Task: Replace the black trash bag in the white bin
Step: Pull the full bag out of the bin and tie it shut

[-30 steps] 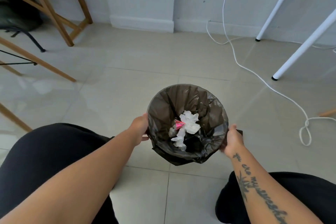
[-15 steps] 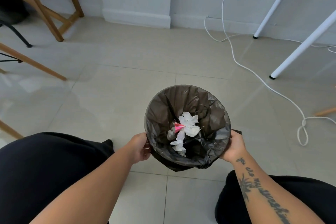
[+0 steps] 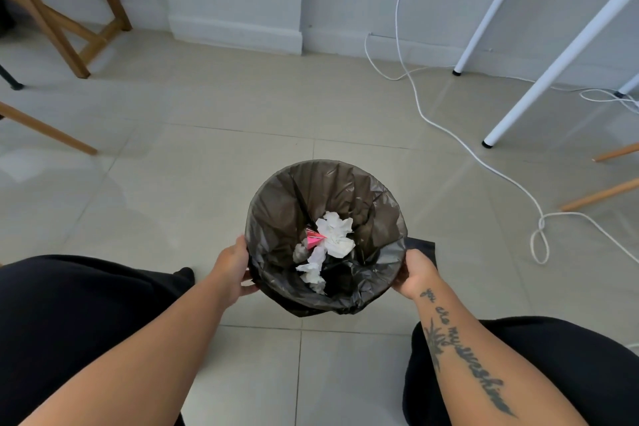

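Your left hand (image 3: 232,270) and right hand (image 3: 416,272) each close their grip on the crinkled, glossy black trash bag (image 3: 276,218), round-mouthed, holding crumpled white tissue (image 3: 333,235).

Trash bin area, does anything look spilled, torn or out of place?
Nothing spilled: the tissues and pink scrap lie inside the black bag. One oddity: a white cable trails loose across the floor, ending in a loop right of the bin.

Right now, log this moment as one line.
stage: old bag in bin | left hand: grips black bag rim | right hand: grips opposite rim | contents: crumpled tissues
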